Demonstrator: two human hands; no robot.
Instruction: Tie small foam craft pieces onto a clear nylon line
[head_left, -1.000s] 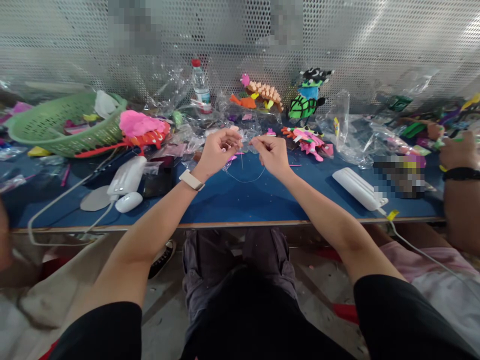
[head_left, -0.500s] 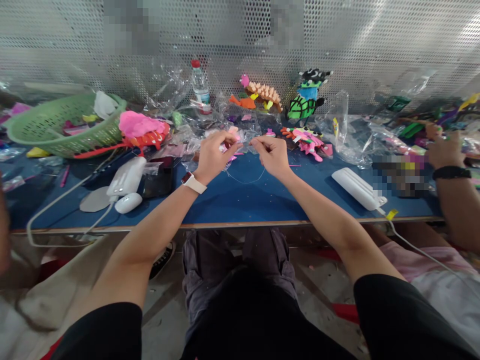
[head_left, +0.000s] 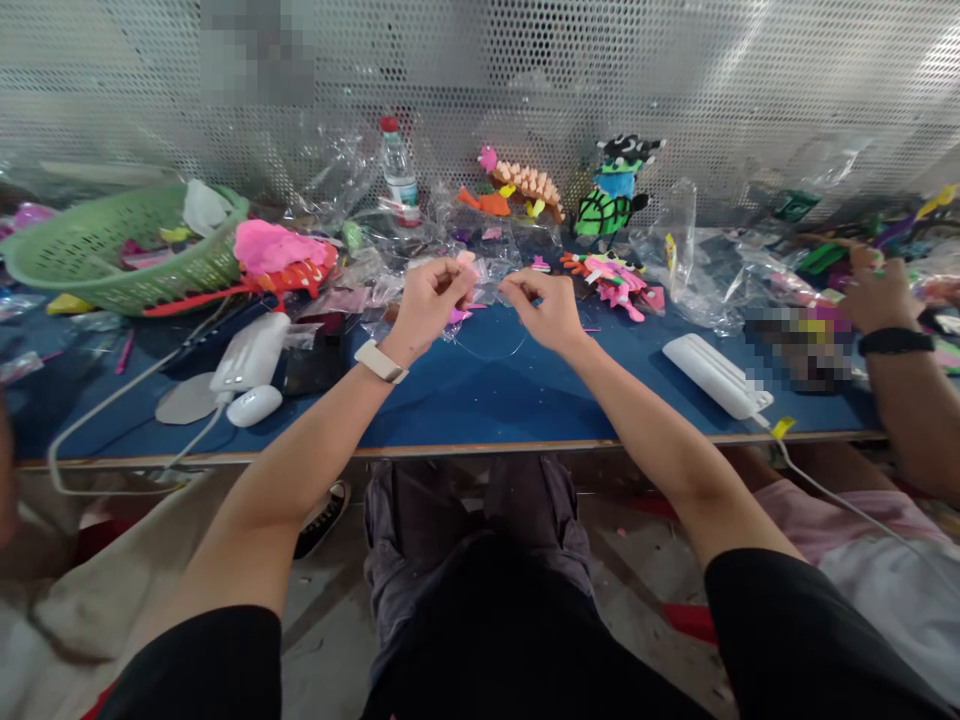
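My left hand, with a watch band at the wrist, pinches a small pink piece between thumb and fingers. Facing it across a small gap, my right hand is closed in a pinch. A thin pale thread sags in a loop above the blue table between the two hands; its end at the right fingertips is too fine to make out. Just beyond the hands lie clear plastic wrappers. To the right of my right hand is a pink and orange clay figure.
On the left are a green basket, a pink-and-red clay figure and a white power bank. Behind stand a bottle and clay figures. Another white power bank lies near a co-worker's hand.
My left wrist has turned slightly, and the pink piece shows more clearly above its fingertips. My right hand has stayed almost still, with the thread still looping between both.
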